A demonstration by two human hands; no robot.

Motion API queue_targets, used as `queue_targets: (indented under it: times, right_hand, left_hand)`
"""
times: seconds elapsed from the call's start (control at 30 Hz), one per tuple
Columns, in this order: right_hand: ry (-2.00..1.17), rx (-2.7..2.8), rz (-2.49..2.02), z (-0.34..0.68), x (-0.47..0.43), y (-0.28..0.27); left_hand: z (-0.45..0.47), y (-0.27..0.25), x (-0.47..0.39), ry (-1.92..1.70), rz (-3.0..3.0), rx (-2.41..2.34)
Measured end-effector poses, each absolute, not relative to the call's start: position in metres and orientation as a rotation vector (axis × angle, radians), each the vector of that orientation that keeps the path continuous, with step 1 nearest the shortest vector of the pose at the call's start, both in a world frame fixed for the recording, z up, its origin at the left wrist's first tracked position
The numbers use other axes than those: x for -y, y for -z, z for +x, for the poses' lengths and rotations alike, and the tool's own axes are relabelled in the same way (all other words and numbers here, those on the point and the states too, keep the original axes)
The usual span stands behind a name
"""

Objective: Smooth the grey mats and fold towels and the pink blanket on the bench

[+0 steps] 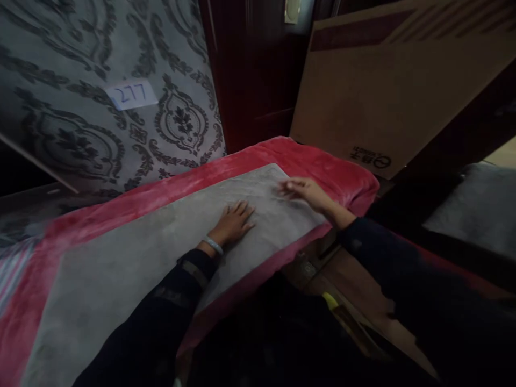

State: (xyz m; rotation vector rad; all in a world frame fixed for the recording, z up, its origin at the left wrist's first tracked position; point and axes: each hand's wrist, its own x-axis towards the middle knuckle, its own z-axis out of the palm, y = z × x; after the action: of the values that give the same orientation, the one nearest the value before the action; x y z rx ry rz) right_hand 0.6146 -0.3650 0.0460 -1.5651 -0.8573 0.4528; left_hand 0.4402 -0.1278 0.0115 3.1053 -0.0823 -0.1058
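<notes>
A long grey cloth or mat (157,242) lies over a red plush cover (322,156) on a bench-like surface, with light creases near its right end. My left hand (234,221) rests flat on the grey piece, fingers spread, a pale bracelet (215,244) around the wrist. Over the right end of the same piece is my right hand (302,191), its fingers bent and smeared by motion. Nothing can be made out in its fingers, and whether they touch the cloth is unclear.
Behind the bench stand a grey patterned wall (181,121) with a paper marked 277 (132,94), a dark red door (258,80) and a large cardboard box (363,102). Grey fuzzy material (475,209) lies at right. A yellow item (330,301) is below the bench edge.
</notes>
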Motion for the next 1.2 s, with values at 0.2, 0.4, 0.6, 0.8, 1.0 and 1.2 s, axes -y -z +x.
queue_targets:
  times: [0.2, 0.4, 0.6, 0.8, 1.0, 1.2]
  right_hand:
    - [-0.278, 0.369, -1.522, 0.689, 0.423, -0.035]
    - [-0.321, 0.286, -1.718, 0.716, 0.388, -0.017]
    - [-0.267, 0.384, -1.849, 0.755, 0.318, -0.015]
    - [-0.304, 0.439, -1.988, 0.781, 0.27, -0.003]
    - [-0.265, 0.459, -2.084, 0.807, 0.246, 0.004]
    - [-0.112, 0.443, -2.158, 0.822, 0.226, 0.014]
  left_hand:
    - [0.49, 0.0, 0.178, 0.107, 3.016, 0.502]
    - [0.503, 0.007, 0.197, 0.004, 2.927, 0.651]
    - [0.496, 0.01, 0.195, -0.004, 2.846, 0.665]
    - [0.496, 0.015, 0.192, -0.034, 2.729, 0.686]
    - [0.494, 0.022, 0.193, -0.079, 2.673, 0.688]
    - [0.491, 0.021, 0.196, -0.084, 2.678, 0.653]
